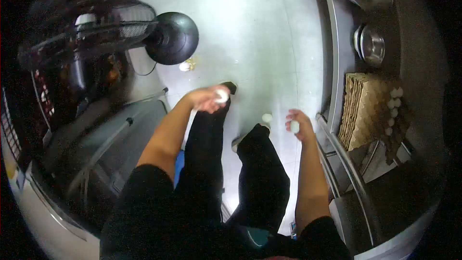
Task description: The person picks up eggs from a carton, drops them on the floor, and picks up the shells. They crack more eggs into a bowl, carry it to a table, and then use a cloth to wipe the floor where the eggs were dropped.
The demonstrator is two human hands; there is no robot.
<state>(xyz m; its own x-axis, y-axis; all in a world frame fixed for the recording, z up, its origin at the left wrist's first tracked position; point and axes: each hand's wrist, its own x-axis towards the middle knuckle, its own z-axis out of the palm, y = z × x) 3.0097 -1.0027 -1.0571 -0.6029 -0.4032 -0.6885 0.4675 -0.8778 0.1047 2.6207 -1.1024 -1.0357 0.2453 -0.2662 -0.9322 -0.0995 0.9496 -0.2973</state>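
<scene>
My left hand (206, 99), a little blurred, is closed around a white egg (221, 96) above my left shoe. At the right, my right hand (303, 118) has its curled fingers on another white egg (294, 126). Between the hands, a third egg (267, 118) shows right by the toe of my right shoe (262, 126). A cracked egg (186, 66) with yellow spilled around it lies on the floor near the fan's round base.
A black pedestal fan (172, 38) stands at the upper left, with a grey folding chair (127, 125) below it. On the right, a metal shelf carries steel bowls (372, 45), a thick stack of cardboard egg trays (358, 110) and several eggs (394, 102). Metal rails (344, 156) run beside my right arm.
</scene>
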